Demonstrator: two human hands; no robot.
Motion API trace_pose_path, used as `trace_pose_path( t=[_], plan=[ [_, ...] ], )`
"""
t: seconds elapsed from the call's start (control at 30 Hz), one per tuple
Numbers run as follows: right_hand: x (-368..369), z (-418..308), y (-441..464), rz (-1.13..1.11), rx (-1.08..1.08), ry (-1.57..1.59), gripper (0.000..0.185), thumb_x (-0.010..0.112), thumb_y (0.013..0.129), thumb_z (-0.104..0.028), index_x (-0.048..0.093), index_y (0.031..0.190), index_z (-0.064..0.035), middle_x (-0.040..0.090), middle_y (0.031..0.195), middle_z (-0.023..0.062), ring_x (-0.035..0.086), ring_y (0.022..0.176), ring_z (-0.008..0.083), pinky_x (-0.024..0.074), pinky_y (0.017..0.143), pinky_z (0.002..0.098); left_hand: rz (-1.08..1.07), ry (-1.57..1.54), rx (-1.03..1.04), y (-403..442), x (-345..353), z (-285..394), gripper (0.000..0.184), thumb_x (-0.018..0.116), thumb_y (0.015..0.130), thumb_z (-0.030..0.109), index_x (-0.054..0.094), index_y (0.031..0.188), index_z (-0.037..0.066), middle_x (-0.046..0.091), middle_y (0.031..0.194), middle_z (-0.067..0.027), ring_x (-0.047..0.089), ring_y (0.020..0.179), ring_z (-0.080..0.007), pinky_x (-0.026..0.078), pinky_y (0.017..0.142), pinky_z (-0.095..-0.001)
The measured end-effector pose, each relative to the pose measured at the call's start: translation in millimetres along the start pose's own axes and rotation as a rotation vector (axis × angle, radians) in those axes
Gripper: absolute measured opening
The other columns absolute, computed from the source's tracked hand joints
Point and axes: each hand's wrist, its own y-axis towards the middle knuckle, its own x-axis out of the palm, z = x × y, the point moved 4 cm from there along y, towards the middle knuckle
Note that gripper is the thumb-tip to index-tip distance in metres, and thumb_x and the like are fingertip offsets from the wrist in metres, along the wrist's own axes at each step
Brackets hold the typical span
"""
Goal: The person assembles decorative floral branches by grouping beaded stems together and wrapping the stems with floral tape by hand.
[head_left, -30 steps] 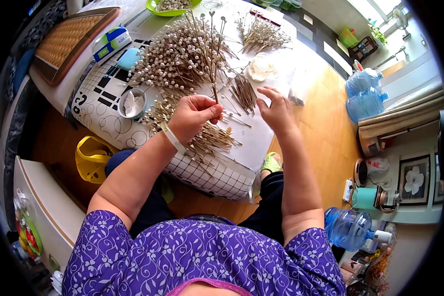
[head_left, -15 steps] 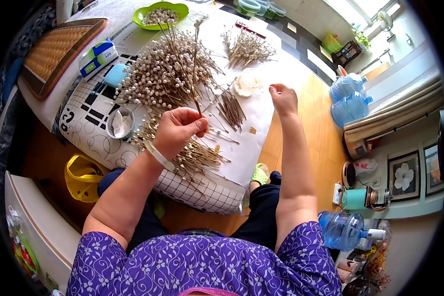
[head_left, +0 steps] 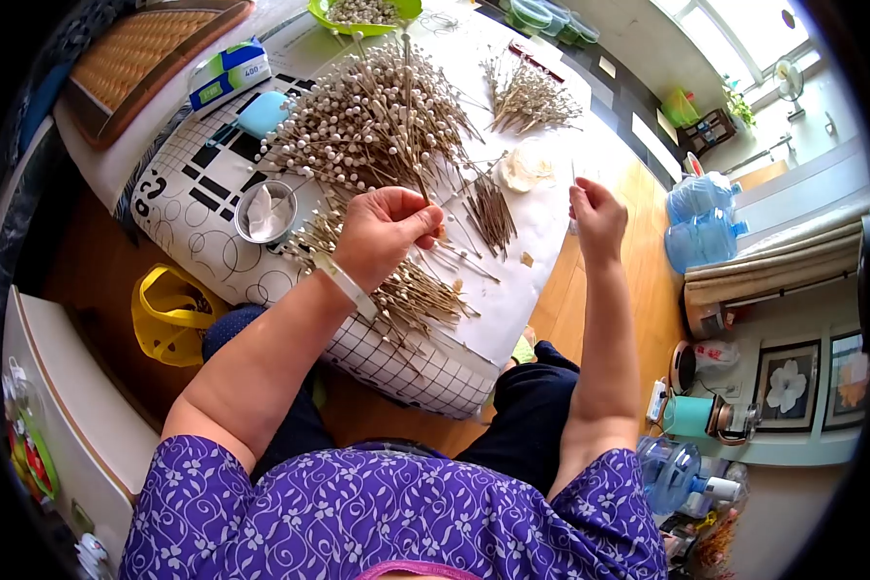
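Observation:
My left hand (head_left: pixel 387 230) pinches the lower end of a few brown stems (head_left: pixel 411 116) with pale bead-like tips, held upright over the table. Behind them spreads a big pile of white-beaded stems (head_left: pixel 348 126). More beaded stems (head_left: pixel 416 295) lie beside and under my left wrist. My right hand (head_left: pixel 597 215) is raised past the table's right side, fingers closed; a thin pale line rises from the fingertips, too fine to identify. A roll of cream-white material (head_left: pixel 527 164) and a bundle of bare brown sticks (head_left: pixel 491 215) lie between my hands.
On the table (head_left: pixel 541 246) are a cup with white tissue (head_left: pixel 266 212), a green bowl (head_left: pixel 365 14), a tissue pack (head_left: pixel 229 73), a blue item (head_left: pixel 262 115) and another stem bunch (head_left: pixel 529 97). A yellow basket (head_left: pixel 172 314) stands left; water bottles (head_left: pixel 701 239) stand right.
My right hand, open with fingers apart near the sticks at first, has closed and moved out to the right. My left hand keeps its pinch on the stems. The view has shifted slightly.

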Motion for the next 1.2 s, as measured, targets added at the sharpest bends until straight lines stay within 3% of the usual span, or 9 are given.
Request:
trace_pose_path(
  t=[0.07,0.13,0.2,0.3,1.1,1.2],
  plan=[
    [6.0,-35.8,-44.7,-0.034,-0.137,0.376,0.017,0.058,0.078,-0.001,0.061,0.095,0.0022,0.059,0.07,0.0031,0.054,0.062,0.0072,0.0444,0.056,0.0188,-0.006,-0.006,-0.031,-0.6,1.5,-1.4,0.005,0.061,0.079,0.005,0.058,0.078,0.001,0.061,0.07,-0.0069,0.057,0.061,-0.0098,0.047,0.054,-0.02],
    [10.8,-73.6,-89.2,-0.109,-0.495,0.165,0.018,0.058,0.073,0.005,0.063,0.09,-0.0002,0.061,0.068,0.0053,0.054,0.054,0.0074,0.0429,0.05,0.0187,0.01,-0.011,-0.032,-0.7,2.5,-3.7,0.006,0.061,0.079,0.005,0.058,0.078,0.001,0.061,0.071,-0.0068,0.057,0.061,-0.0099,0.047,0.054,-0.0201],
    [23.8,-104.2,-116.8,-0.263,-0.576,0.138,0.016,0.059,0.071,0.005,0.063,0.087,-0.0001,0.06,0.066,0.0072,0.056,0.054,0.0103,0.0434,0.048,0.0204,0.03,-0.033,-0.057,0.2,1.6,-6.1,0.007,0.06,0.079,0.007,0.058,0.078,0.0,0.061,0.07,-0.0067,0.057,0.06,-0.01,0.047,0.054,-0.02],
    [40.9,-106.9,-128.2,-0.323,-0.59,0.046,0.012,0.059,0.07,0.004,0.062,0.081,-0.0002,0.058,0.064,0.01,0.057,0.052,0.0183,0.045,0.046,0.0254,0.032,-0.027,-0.063,-0.5,2.8,-6.9,0.01,0.06,0.08,0.01,0.058,0.077,0.0,0.061,0.07,-0.0065,0.056,0.058,-0.0097,0.046,0.054,-0.0197],
    [44.7,-104.2,-127.9,-0.272,-0.505,0.02,0.009,0.059,0.071,0.001,0.06,0.08,-0.0016,0.059,0.065,0.0133,0.058,0.055,0.0246,0.046,0.051,0.0299,0.038,-0.049,-0.094,0.8,2.1,-9.5,0.012,0.061,0.08,0.012,0.058,0.076,0.001,0.061,0.068,-0.0064,0.055,0.057,-0.0091,0.044,0.054,-0.0192],
    [50.6,-106.8,-131.4,-0.313,-0.588,0.023,0.009,0.058,0.071,0.001,0.06,0.079,-0.0018,0.058,0.065,0.0136,0.058,0.056,0.0254,0.0461,0.051,0.0305,0.021,-0.043,-0.094,1.1,3.3,-10.7,0.012,0.061,0.08,0.011,0.058,0.076,0.0,0.061,0.068,-0.0064,0.055,0.057,-0.0093,0.045,0.054,-0.0195]
  ],
)
